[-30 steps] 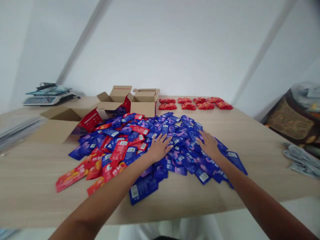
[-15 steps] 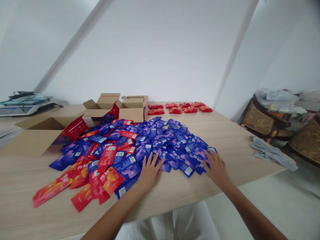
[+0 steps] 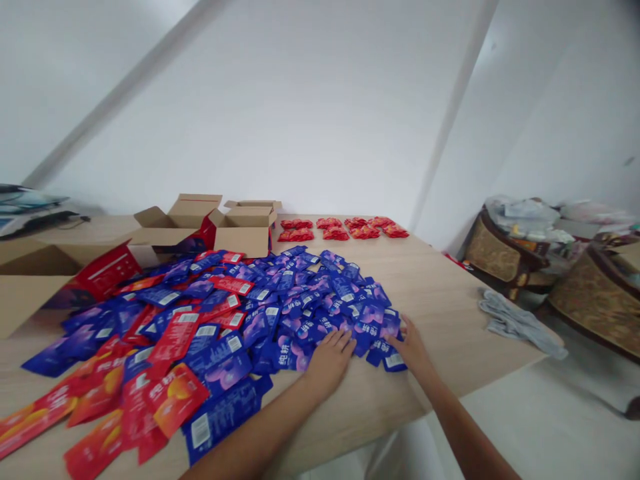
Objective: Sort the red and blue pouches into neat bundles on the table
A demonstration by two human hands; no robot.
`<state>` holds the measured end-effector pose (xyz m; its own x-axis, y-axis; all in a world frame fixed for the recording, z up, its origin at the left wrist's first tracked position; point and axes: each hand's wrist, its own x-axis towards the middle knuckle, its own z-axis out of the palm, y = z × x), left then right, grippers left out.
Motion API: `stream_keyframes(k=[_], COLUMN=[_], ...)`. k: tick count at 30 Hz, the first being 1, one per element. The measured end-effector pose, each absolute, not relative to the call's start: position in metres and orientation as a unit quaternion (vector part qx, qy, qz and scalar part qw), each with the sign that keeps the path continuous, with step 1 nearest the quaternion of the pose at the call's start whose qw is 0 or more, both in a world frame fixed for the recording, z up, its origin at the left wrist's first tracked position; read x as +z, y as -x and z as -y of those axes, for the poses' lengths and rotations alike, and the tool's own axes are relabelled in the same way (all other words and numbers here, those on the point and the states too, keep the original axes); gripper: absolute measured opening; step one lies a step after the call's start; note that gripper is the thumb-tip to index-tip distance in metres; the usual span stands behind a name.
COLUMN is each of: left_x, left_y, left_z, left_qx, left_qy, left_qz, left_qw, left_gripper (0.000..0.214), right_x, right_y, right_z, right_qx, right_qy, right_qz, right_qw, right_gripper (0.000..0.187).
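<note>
A wide heap of blue-and-purple packets (image 3: 295,293) covers the middle of the table. My left hand (image 3: 330,363) lies palm down on the heap's near edge, its fingers stretched out over the blue packets. At the heap's right edge is my right hand (image 3: 414,348), fingers and thumb apart, its tips touching the outermost packets. A blue packet with a barcode (image 3: 395,361) lies just below its thumb. Red packets (image 3: 173,337) are mixed into the left part of the heap, and several orange-and-red ones (image 3: 179,395) lie nearer to me.
Open cardboard boxes (image 3: 243,241) stand behind the heap, with another box (image 3: 30,293) at the left. Red packet bundles (image 3: 335,233) lie in rows at the back. Grey gloves (image 3: 520,321) rest at the right table edge, near chairs (image 3: 493,250) piled with bags.
My view has turned right and moved closer. My left hand has moved right along the heap's near edge, closer to my right hand, which stays at the right edge.
</note>
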<state>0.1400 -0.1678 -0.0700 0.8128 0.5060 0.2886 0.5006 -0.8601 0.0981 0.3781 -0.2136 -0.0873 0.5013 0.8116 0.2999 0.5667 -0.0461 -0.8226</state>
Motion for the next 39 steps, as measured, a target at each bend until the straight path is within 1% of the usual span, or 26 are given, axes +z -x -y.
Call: stream_keyframes(k=[2, 5, 7, 9, 11, 13, 15, 17, 20, 22, 25, 27, 29, 31, 33, 35, 36, 37, 39], left_x=[-0.07, -0.065, -0.062, -0.058, -0.055, -0.052, -0.049, -0.046, -0.041, -0.035, -0.025, -0.021, -0.023, -0.027, -0.029, -0.026, -0.023, -0.019, -0.011], left_y=[-0.131, -0.121, -0.115, -0.111, -0.107, -0.104, -0.102, -0.1, -0.096, -0.093, -0.091, -0.092, -0.095, -0.1, -0.104, -0.108, -0.109, -0.111, -0.114], left_z=[0.166, 0.165, 0.164, 0.163, 0.162, 0.162, 0.16, 0.156, 0.146, 0.138, 0.131, 0.129, 0.129, 0.13, 0.132, 0.134, 0.135, 0.135, 0.132], left_qx=[0.152, 0.146, 0.139, 0.133, 0.141, 0.171, 0.213, 0.253, 0.306, 0.36, 0.411, 0.383, 0.334, 0.312, 0.313, 0.339, 0.364, 0.395, 0.45], left_qy=[-0.954, -0.957, -0.958, -0.956, -0.951, -0.942, -0.926, -0.903, -0.858, -0.82, -0.816, -0.865, -0.906, -0.916, -0.906, -0.875, -0.843, -0.796, -0.66], left_qz=[-0.259, -0.247, -0.245, -0.247, -0.245, -0.23, -0.206, -0.189, -0.211, -0.256, -0.267, -0.218, -0.181, -0.193, -0.223, -0.255, -0.278, -0.305, -0.357], left_qw=[0.017, 0.039, 0.059, 0.086, 0.125, 0.174, 0.233, 0.292, 0.355, 0.364, 0.307, 0.239, 0.185, 0.165, 0.179, 0.235, 0.282, 0.342, 0.485], left_gripper=[0.038, 0.037, 0.037, 0.04, 0.044, 0.044, 0.042, 0.041, 0.038, 0.04, 0.057, 0.07, 0.078, 0.08, 0.073, 0.057, 0.048, 0.042, 0.039], right_x=[-0.083, -0.076, -0.07, -0.061, -0.05, -0.037, -0.023, -0.011, -0.002, -0.004, -0.014, -0.021, -0.023, -0.021, -0.014, -0.006, -0.002, 0.001, 0.004], right_y=[-0.378, -0.38, -0.383, -0.386, -0.386, -0.382, -0.374, -0.361, -0.339, -0.324, -0.301, -0.284, -0.268, -0.257, -0.254, -0.259, -0.263, -0.268, -0.276], right_z=[0.215, 0.217, 0.215, 0.209, 0.201, 0.192, 0.182, 0.171, 0.154, 0.143, 0.131, 0.129, 0.133, 0.142, 0.15, 0.155, 0.156, 0.156, 0.152], right_qx=[0.194, 0.206, 0.158, 0.078, 0.002, -0.043, -0.059, -0.046, 0.027, 0.077, 0.146, 0.191, 0.233, 0.286, 0.371, 0.444, 0.458, 0.455, 0.416], right_qy=[0.7, 0.716, 0.745, 0.775, 0.801, 0.818, 0.819, 0.794, 0.732, 0.7, 0.677, 0.656, 0.618, 0.588, 0.57, 0.553, 0.547, 0.544, 0.545], right_qz=[0.47, 0.479, 0.496, 0.51, 0.506, 0.488, 0.478, 0.492, 0.528, 0.541, 0.546, 0.55, 0.561, 0.55, 0.508, 0.466, 0.455, 0.453, 0.478], right_qw=[0.501, 0.464, 0.417, 0.364, 0.321, 0.3, 0.311, 0.353, 0.43, 0.459, 0.472, 0.481, 0.499, 0.519, 0.528, 0.53, 0.533, 0.54, 0.55], right_gripper=[0.05, 0.028, 0.016, 0.01, 0.012, 0.016, 0.02, 0.02, 0.02, 0.022, 0.022, 0.019, 0.019, 0.024, 0.031, 0.035, 0.036, 0.036, 0.035])
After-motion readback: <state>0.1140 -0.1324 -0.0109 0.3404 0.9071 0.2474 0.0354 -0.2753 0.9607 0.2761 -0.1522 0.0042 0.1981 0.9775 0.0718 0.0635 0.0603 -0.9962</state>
